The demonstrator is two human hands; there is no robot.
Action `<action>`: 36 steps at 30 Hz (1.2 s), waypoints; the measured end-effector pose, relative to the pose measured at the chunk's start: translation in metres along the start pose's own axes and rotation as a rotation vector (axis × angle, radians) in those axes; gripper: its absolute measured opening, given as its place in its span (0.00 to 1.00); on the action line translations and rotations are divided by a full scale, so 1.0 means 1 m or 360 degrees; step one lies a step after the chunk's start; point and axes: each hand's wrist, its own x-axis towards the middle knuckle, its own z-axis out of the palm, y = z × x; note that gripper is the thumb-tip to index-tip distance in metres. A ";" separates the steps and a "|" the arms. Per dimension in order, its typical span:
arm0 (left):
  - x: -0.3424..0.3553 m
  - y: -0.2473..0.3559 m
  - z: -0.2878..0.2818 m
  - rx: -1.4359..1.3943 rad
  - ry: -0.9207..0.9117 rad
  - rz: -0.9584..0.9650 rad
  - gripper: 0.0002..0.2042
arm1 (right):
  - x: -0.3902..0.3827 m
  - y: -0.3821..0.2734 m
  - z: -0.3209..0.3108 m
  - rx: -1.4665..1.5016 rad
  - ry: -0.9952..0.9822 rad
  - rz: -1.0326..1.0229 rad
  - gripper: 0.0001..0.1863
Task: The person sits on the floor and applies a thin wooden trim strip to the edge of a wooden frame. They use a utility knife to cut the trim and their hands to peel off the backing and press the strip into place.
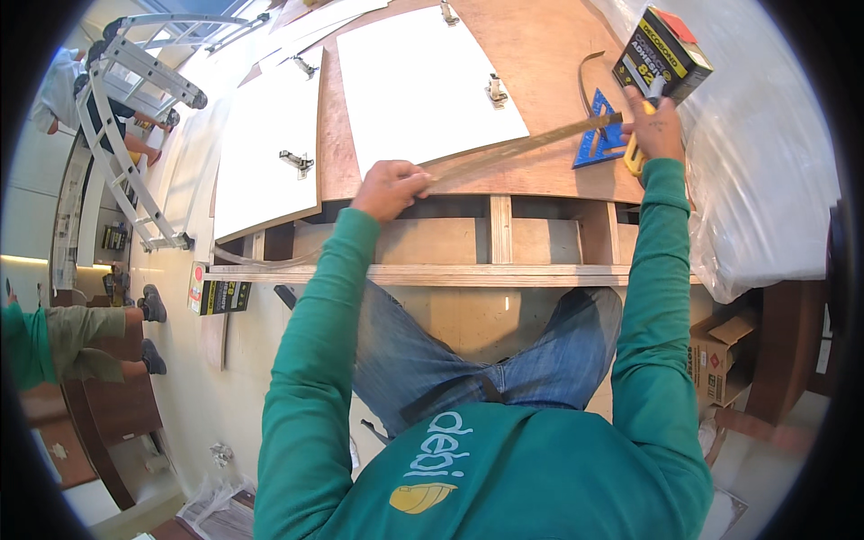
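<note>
My left hand (393, 190) is closed, pinching a long, thin brown edging strip (517, 147) over the near edge of a white panel (423, 85). The strip runs to the right, its far end close to the fingers of my right hand (659, 130). That hand is wrapped round a yellow utility knife (635, 155); whether it also touches the strip I cannot tell. Beside my right hand lies a blue triangular square (598, 144), with a second curved strip (583, 79) next to it. Another white panel (265, 153) with metal hinges (297, 162) lies to the left.
A black and yellow adhesive tin (661, 54) stands at the far right, beside clear plastic sheeting (756, 171). Below the plywood top (558, 54) is an open wooden frame (499, 234). A second tin (220, 292), a ladder (126, 126) and other people are at left.
</note>
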 end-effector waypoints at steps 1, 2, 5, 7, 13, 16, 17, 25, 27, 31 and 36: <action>0.011 -0.002 0.018 0.0095 0.0031 0.0036 0.13 | -0.001 -0.003 -0.010 -0.0006 0.0094 -0.0095 0.24; 0.019 0.001 0.032 0.0186 0.0064 0.0072 0.13 | -0.001 -0.002 -0.017 -0.0014 0.0187 -0.0192 0.24; 0.030 0.009 0.066 0.0472 0.0128 0.0093 0.13 | -0.037 0.019 -0.011 -0.0254 -0.0297 -0.0728 0.23; 0.027 0.004 0.076 0.0537 0.0225 0.0136 0.13 | -0.076 0.040 0.015 -0.0175 -0.0780 -0.0410 0.24; 0.022 -0.001 0.077 0.0698 0.0387 0.0287 0.14 | -0.166 0.048 0.086 -0.0396 -0.0962 -0.0569 0.24; 0.021 -0.003 0.081 0.0576 0.0475 0.0196 0.13 | -0.176 0.050 0.104 -0.0697 -0.1002 -0.0473 0.19; 0.020 -0.006 0.082 0.0532 0.0549 0.0193 0.13 | -0.179 0.047 0.108 -0.0793 -0.1039 -0.0388 0.18; 0.024 -0.006 0.079 0.0568 0.0401 0.0166 0.12 | -0.184 0.059 0.147 -0.0749 -0.0921 -0.0495 0.19; 0.024 -0.006 0.078 0.0569 0.0406 0.0174 0.13 | -0.182 0.058 0.151 -0.0806 -0.1000 -0.0519 0.17; 0.022 -0.007 0.079 0.0509 0.0417 0.0132 0.13 | -0.182 0.038 0.154 -0.0970 -0.1066 -0.0440 0.13; 0.022 -0.003 0.078 0.0495 0.0389 0.0110 0.12 | -0.181 0.039 0.162 -0.1043 -0.1069 -0.0317 0.13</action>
